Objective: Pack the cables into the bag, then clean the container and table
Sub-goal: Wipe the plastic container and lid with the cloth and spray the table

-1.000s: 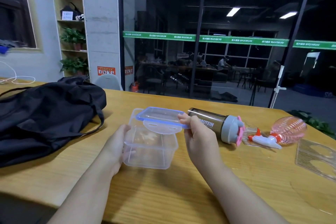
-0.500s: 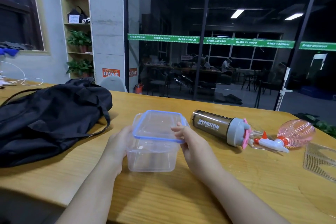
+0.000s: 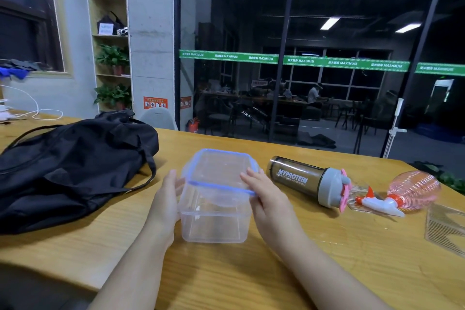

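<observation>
- Two hands flank a clear plastic container (image 3: pixel 214 219) standing near the middle of the wooden table (image 3: pixel 327 272), both forearms reaching in from the bottom edge.
- The left hand (image 3: pixel 164 200) lies flat against the container's left wall, fingers straight and together, pointing away from the person.
- The right hand (image 3: pixel 266 196) rests on the right edge of the blue-rimmed lid (image 3: pixel 221 171), fingers together and nearly straight over the rim; the thumb is hidden behind the hand, so I cannot tell whether it pinches the lid.
- The lid sits on top of the container; whether it is fully seated is hard to make out through the clear plastic.
- A black bag (image 3: pixel 70 166) lies slumped to the left, well apart from the container, its left part cut off by the frame; what it holds is hidden.
- To the right a dark shaker bottle (image 3: pixel 302 180) lies on its side, just beside the right hand.
- Farther right a pink spray bottle (image 3: pixel 407 191) lies on its side, near the shaker's cap.
- A clear ridged sheet (image 3: pixel 445 229) sits at the right edge, cut off.
</observation>
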